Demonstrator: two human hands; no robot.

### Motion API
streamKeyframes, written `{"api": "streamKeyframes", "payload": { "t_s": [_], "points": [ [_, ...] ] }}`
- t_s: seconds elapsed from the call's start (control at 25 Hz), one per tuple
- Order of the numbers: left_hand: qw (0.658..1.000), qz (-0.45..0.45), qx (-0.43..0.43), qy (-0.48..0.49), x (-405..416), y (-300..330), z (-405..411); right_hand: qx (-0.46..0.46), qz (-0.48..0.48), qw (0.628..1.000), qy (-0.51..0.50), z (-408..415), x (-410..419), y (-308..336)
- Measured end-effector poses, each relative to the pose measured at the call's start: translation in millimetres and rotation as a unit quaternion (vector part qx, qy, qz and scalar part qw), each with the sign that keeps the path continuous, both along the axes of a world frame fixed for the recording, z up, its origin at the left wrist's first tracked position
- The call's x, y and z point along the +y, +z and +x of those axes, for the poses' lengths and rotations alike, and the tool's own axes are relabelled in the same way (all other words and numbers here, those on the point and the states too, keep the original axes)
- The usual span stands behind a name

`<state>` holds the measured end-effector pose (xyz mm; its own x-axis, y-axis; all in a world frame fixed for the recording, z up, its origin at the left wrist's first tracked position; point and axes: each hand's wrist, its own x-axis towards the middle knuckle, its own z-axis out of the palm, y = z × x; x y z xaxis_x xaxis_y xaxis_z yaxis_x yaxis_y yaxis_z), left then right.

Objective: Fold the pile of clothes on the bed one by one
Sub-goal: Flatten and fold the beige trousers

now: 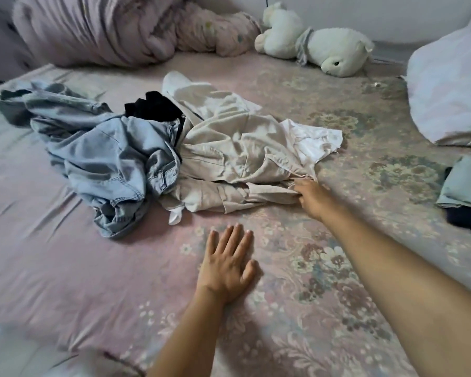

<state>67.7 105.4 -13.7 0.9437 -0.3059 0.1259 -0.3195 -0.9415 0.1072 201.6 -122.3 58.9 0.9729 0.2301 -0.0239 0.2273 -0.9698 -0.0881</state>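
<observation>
Right hand [312, 198] reaching out across the bed [65, 268], fingers [299, 187] curled and pinching the near edge of a beige garment [229, 148]. Left hand [227, 265] lying flat on the floral sheet, palm down, fingers [235, 236] straight and slightly spread, thumb out to the side, holding nothing, near the pile but apart from it.

Pile of clothes heaped mid-bed, beyond both hands: beige garment on the right side of the heap, crumpled light-blue denim [104, 153] on the left and touching it, a black piece [152, 107] poking up between the two at the back, a white garment [313, 141] partly tucked under the beige one at its right edge.

Far right, just beside the frame edge: a small stack of folded clothes [465, 191], pale green on top of dark navy. Behind that, a white pillow [452, 85]. At the head of the bed, a bunched pink duvet [106, 28] and two white plush toys [337, 50] lying on their sides, touching each other.
</observation>
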Motion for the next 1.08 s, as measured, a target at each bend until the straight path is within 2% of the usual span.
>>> {"api": "streamKeyframes", "payload": {
  "t_s": [0.08, 0.16, 0.28, 0.36, 0.48, 0.56, 0.6, 0.64, 0.72, 0.76, 0.8, 0.84, 0.92, 1.0, 1.08],
  "points": [
    [1.0, -0.017, -0.012, -0.007, 2.4, 0.3, 1.1, -0.041, 0.026, 0.999, -0.017, -20.2, -25.9, 2.2],
    [0.997, -0.067, -0.043, -0.017, 5.6, -0.6, 0.1, -0.08, 0.053, 0.995, 0.012, -45.9, -47.2, 2.5],
    [0.972, -0.162, -0.163, -0.057, 9.6, -1.1, -17.0, -0.07, 0.026, 0.995, 0.06, -92.6, -72.3, -6.1],
    [0.958, -0.179, -0.209, -0.079, 11.7, 2.9, -26.8, -0.081, 0.029, 0.995, 0.055, -118.6, -84.1, -10.8],
    [0.961, -0.195, -0.19, -0.043, 3.3, 15.5, -30.7, -0.102, 0.044, 0.989, 0.1, -157.3, -93.7, -15.5],
    [0.951, -0.284, -0.114, 0.048, -11.3, 32.2, -27.4, -0.09, 0.034, 0.986, 0.133, -181.6, -94.6, -20.5],
    [0.924, -0.361, -0.046, 0.115, -18.4, 41.7, -24.9, -0.073, 0.03, 0.986, 0.148, -190.3, -92.8, -22.5],
    [0.874, -0.445, 0.021, 0.195, -25.2, 52.5, -21.8, -0.048, 0.032, 0.985, 0.161, -193.8, -90.8, -23.0],
    [0.739, -0.581, 0.114, 0.323, -34.5, 64.7, -8.3, -0.046, 0.034, 0.984, 0.169, -183.0, -87.3, -13.6],
    [0.681, -0.624, 0.134, 0.361, -35.8, 68.7, -0.9, -0.07, 0.037, 0.984, 0.159, -170.0, -84.3, -4.9],
    [0.645, -0.646, 0.145, 0.382, -36.0, 72.4, 5.7, -0.101, 0.039, 0.984, 0.142, -155.0, -78.3, 8.0],
    [0.631, -0.65, 0.148, 0.396, -34.9, 74.3, 10.8, -0.12, 0.044, 0.983, 0.129, -140.0, -67.3, 21.0],
    [0.631, -0.644, 0.144, 0.409, -31.3, 73.4, 13.3, -0.107, 0.066, 0.984, 0.123, -112.6, -29.4, 36.1],
    [0.624, -0.67, 0.143, 0.376, -26.7, 65.6, 10.4, 0.001, 0.09, 0.989, 0.118, -90.6, 20.4, 37.6],
    [0.626, -0.687, 0.146, 0.338, -20.9, 57.9, 4.3, 0.104, 0.026, 0.99, 0.096, -71.2, 69.3, 36.5]
  ]
}}
